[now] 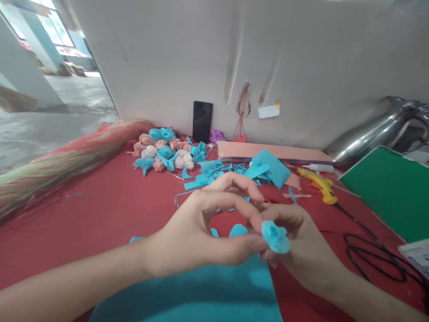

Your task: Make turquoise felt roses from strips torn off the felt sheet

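Observation:
A small blue paper flower [275, 237] with curled petals sits between my two hands. The thumb and index finger of my left hand [217, 228] pinch its left edge. My right hand [298, 241] grips it from behind and to the right, with its fingers partly hidden by the flower and the left fingers. Beneath my hands lies a large blue paper sheet [214, 295] on the red tabletop [80, 210]. Beyond them, blue paper scraps [208, 176] are scattered.
Finished paper flowers [166, 152] in blue, pink and white pile up at the back left. A black phone [202, 120] leans on the wall. To the right are a yellow glue gun [320, 184], its black cord [362, 243], a green board [389, 192] and a metal jug [368, 129].

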### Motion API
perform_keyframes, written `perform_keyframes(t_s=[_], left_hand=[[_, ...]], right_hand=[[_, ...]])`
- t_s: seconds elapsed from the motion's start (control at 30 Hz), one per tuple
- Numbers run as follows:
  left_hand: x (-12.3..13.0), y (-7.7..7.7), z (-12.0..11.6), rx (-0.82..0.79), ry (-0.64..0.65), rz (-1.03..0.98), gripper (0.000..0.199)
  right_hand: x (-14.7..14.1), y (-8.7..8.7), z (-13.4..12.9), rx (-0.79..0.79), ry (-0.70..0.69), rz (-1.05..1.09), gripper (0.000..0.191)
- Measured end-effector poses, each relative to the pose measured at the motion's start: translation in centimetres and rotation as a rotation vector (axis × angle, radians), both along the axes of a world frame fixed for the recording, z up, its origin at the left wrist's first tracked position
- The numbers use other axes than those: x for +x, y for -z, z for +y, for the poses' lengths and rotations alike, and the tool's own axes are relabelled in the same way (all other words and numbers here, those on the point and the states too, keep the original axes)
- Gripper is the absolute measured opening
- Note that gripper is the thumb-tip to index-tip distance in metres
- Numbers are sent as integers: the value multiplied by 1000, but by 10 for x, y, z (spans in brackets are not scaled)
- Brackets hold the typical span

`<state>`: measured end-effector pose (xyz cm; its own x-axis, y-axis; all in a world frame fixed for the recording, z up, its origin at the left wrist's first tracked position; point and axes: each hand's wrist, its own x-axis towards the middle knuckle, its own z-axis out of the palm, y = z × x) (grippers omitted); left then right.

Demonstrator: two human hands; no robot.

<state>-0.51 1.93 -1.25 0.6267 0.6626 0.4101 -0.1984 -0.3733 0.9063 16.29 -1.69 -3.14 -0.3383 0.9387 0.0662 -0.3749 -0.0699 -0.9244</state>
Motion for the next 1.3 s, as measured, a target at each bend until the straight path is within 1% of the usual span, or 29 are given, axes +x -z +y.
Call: perform_keyframes(t_s=[0.07, 0.2, 0.33, 0.43, 0.53, 0.6, 0.67, 0.73, 0.8, 0.97, 1.17, 1.3], left_hand=[[-1, 0, 1, 14, 14, -7, 7], [-2, 2, 6, 80, 48, -19, 9], [-4, 2, 12, 122, 63, 21, 7], [-4, 1, 10, 121, 38, 22, 13], [-3, -1, 3, 75, -24, -7, 18], [-3, -4, -3, 10, -57, -8, 11], [-2, -6, -8, -98, -51, -7, 6], [-2, -9, -11, -199, -28, -21, 7], [-1, -10, -13, -252, -15, -37, 9], [2, -11, -11, -324, -4, -36, 9], [3, -9, -10, -311, -8, -12, 8], [2, -8, -10, -317, -8, -8, 9]], right_hand=[[0, -4, 0, 42, 6, -44, 23], [0, -13, 0, 236, 85, -169, 21], [2, -16, 1, 368, 112, -236, 19], [6, -14, 1, 438, 128, -288, 21], [12, -11, 0, 508, 195, -310, 23], [14, -10, 0, 528, 247, -322, 26], [15, -9, 0, 526, 285, -335, 29], [15, -8, 1, 510, 306, -347, 29], [15, -8, 2, 514, 315, -349, 26], [14, -6, 4, 573, 341, -381, 22], [14, -5, 4, 636, 357, -421, 20], [14, -4, 2, 642, 352, -444, 21]])
